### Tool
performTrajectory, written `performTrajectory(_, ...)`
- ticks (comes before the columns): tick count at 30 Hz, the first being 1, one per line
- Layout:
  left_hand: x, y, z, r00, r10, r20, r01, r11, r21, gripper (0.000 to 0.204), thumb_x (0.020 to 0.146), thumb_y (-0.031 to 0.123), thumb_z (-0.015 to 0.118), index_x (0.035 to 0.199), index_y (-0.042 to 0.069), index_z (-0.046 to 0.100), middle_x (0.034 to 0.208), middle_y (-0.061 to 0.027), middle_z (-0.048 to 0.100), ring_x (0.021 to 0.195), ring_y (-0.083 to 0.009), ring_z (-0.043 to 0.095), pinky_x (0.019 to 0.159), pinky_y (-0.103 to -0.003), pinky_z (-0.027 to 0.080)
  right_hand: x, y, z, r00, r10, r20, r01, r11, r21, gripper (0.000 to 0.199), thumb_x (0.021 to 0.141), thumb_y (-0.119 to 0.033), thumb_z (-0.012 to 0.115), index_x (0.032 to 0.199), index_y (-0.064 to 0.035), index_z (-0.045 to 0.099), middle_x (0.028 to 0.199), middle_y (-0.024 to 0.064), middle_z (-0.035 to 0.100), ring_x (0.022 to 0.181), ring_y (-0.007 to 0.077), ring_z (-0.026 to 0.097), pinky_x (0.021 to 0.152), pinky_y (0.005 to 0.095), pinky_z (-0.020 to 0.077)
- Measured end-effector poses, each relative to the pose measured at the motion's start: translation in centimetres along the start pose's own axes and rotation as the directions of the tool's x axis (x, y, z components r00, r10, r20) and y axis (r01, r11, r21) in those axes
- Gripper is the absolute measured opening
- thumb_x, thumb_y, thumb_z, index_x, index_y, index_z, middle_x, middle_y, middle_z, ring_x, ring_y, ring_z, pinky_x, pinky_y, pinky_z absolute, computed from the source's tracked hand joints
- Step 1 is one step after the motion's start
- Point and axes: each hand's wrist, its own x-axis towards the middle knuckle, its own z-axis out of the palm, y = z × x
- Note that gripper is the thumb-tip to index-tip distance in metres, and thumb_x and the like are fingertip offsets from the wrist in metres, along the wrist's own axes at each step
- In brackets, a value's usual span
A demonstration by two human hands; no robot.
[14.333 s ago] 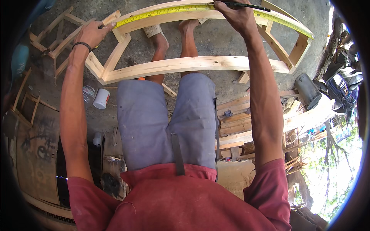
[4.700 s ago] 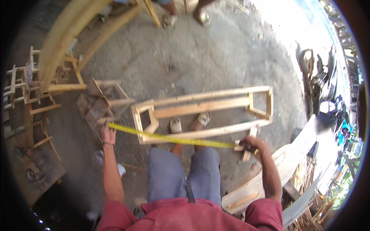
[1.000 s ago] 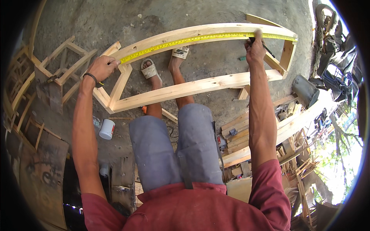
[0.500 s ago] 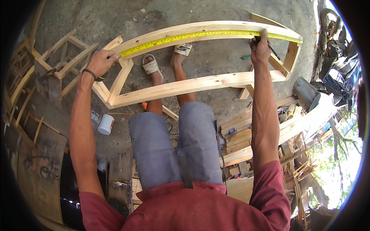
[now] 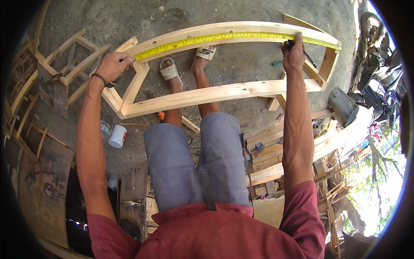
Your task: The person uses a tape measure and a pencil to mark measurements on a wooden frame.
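A yellow tape measure (image 5: 194, 42) is stretched along the far rail (image 5: 233, 28) of a pale wooden frame, its blade reaching the frame's right end. At the left end my left hand (image 5: 113, 69) is closed round the tape's case, which mostly hides under the palm. My right hand (image 5: 294, 56) is closed on a slim black thing (image 5: 308, 58), perhaps a pencil or marker. One finger of that hand rests on the blade near the right end. The near rail (image 5: 224, 92) runs across above my legs.
Other wooden frames (image 5: 77, 56) stand at the left. A white cup-like container (image 5: 117, 136) lies on the concrete floor, left of my legs. A dark bucket (image 5: 343, 106) lies tipped at the right, beside stacked boards (image 5: 265, 151). A small green object (image 5: 277, 64) sits within the frame.
Both hands keep nearly the same places on the tape and rail. The view has shifted slightly; the tape still lies stretched along the far rail.
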Motion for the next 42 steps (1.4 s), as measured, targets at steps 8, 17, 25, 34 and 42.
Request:
performTrajectory(8,0.3,-0.2,0.1,1.000,-0.009,-0.003,0.009,1.000,0.025,0.037,0.092,0.034,0.060,0.080,0.001,0.069,0.066,-0.0052,0.062,0.063,-0.0142,0.057,0.063,-0.031,0.046,-0.3,-0.2,-0.3,0.999,-0.005,0.032,0.008,0.997,-0.080,0.028,0.094,-0.039,0.060,0.093,-0.0112,0.056,0.076,-0.0002,0.054,0.066,0.0103,0.052,0.061,0.0275,0.0443)
performTrajectory(17,0.0,-0.7,0.3,0.999,0.039,-0.020,-0.039,0.999,0.019,0.036,0.092,0.034,0.060,0.080,0.002,0.069,0.066,-0.0054,0.062,0.063,-0.0142,0.057,0.061,-0.031,0.046,0.3,0.2,-1.0,0.998,0.008,0.062,-0.007,1.000,-0.020,0.027,0.093,-0.038,0.062,0.097,-0.0111,0.057,0.080,0.0010,0.056,0.070,0.0125,0.054,0.063,0.0295,0.0463)
performTrajectory(25,0.3,-0.8,0.3,0.999,0.049,-0.012,-0.049,0.998,0.038,0.037,0.092,0.034,0.059,0.080,0.000,0.068,0.065,-0.0058,0.061,0.061,-0.0145,0.056,0.061,-0.032,0.046,0.7,0.3,-1.0,0.995,0.032,0.098,-0.035,0.999,0.025,0.027,0.095,-0.035,0.061,0.099,-0.0093,0.057,0.081,0.0031,0.057,0.071,0.0137,0.054,0.063,0.0293,0.0483)
performTrajectory(34,1.2,-1.3,0.1,0.998,0.034,0.056,-0.033,0.999,-0.025,0.042,0.093,0.035,0.058,0.078,-0.003,0.067,0.060,-0.0045,0.055,0.058,-0.0145,0.052,0.059,-0.032,0.044,0.7,0.4,-1.1,0.993,0.010,0.121,-0.007,1.000,-0.028,0.027,0.094,-0.038,0.061,0.097,-0.0111,0.055,0.081,0.0020,0.056,0.071,0.0131,0.054,0.063,0.0302,0.0456)
performTrajectory(42,0.9,-0.8,0.2,0.997,-0.008,0.075,0.005,1.000,0.028,0.041,0.093,0.035,0.059,0.079,-0.002,0.068,0.062,-0.0051,0.058,0.059,-0.0140,0.054,0.058,-0.032,0.045,0.2,-0.1,-1.1,0.995,-0.015,0.095,0.025,0.995,-0.101,0.029,0.093,-0.039,0.062,0.094,-0.0101,0.058,0.079,0.0009,0.055,0.069,0.0111,0.052,0.063,0.0289,0.0447)
